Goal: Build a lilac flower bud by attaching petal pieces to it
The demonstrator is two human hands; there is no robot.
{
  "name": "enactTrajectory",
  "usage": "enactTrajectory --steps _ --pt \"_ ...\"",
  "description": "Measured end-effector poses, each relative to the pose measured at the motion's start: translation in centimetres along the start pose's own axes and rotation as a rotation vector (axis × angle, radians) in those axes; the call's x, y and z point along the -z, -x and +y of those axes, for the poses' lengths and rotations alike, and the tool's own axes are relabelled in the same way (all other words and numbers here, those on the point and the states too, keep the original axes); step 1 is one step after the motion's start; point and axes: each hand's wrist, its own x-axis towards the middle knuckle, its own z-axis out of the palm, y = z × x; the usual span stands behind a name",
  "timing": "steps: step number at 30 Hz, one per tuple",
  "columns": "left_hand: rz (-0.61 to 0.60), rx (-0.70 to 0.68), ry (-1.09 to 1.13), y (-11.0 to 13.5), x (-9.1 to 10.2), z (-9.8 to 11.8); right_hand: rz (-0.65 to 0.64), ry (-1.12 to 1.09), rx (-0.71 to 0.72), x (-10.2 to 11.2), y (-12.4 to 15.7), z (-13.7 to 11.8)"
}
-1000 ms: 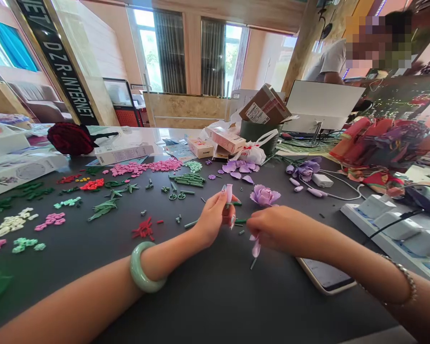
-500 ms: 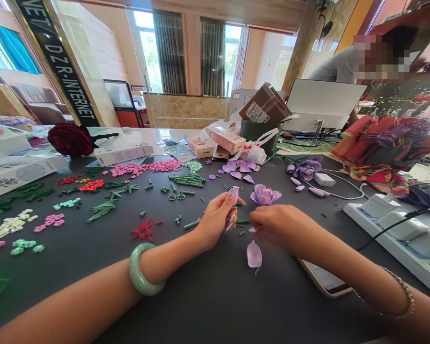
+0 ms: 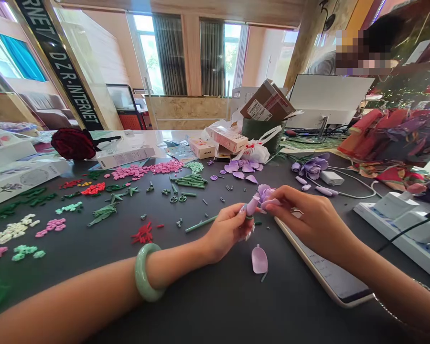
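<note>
While the left hand (image 3: 229,230) pinches a lilac bud (image 3: 252,206) between thumb and fingertips, the right hand (image 3: 308,220) pinches a purple flower (image 3: 264,191), touching the bud's tip. Loose petal (image 3: 259,259) lies just below both, on the dark table (image 3: 200,301). Curtained windows (image 3: 213,57) behind.

Single head-worn view. It sits above the near edge of the table (image 3: 208,310) and faces forward and down across it, toward the far edge and windows (image 3: 186,52). Left hand (image 3: 229,231) and right hand (image 3: 308,220) lie close beneath the lens, mid-frame.
</note>
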Motion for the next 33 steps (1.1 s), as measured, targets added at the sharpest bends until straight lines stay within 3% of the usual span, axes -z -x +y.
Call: enactTrajectory --steps 9,19,33 --pt "0.016 -0.024 0.072 0.0 1.1 1.4 0.003 -0.137 0.094 -0.5 0.6 -0.3" --pt "0.022 0.011 0.028 0.4 0.8 1.3 0.012 -0.049 0.221 -1.3 0.9 0.2" --pt "0.014 -0.008 0.055 0.5 0.4 1.1 0.006 -0.139 0.187 -1.4 0.8 0.2"
